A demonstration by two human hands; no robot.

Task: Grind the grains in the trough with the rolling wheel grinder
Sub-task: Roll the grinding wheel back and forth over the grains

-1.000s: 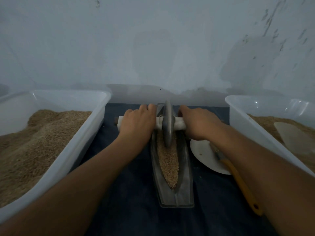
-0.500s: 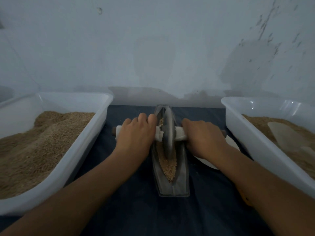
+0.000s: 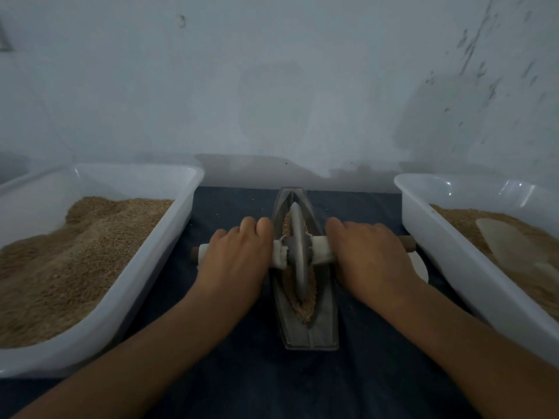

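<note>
Gripping the wheel grinder (image 3: 298, 258) — left hand (image 3: 237, 261), right hand (image 3: 370, 255)

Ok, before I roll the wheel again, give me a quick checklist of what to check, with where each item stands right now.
1. Left hand grips the axle handle on its side of the wheel: ok.
2. Right hand grips the handle on the other side: ok.
3. Grinding wheel stands upright inside the trough, not on its rim: ok.
4. Grains lie in the trough channel ahead of and behind the wheel: ok.
5. Trough sits flat on the dark cloth, apart from the left tub and right tub: ok.
6. How finely the grains are ground: cannot tell.
</note>
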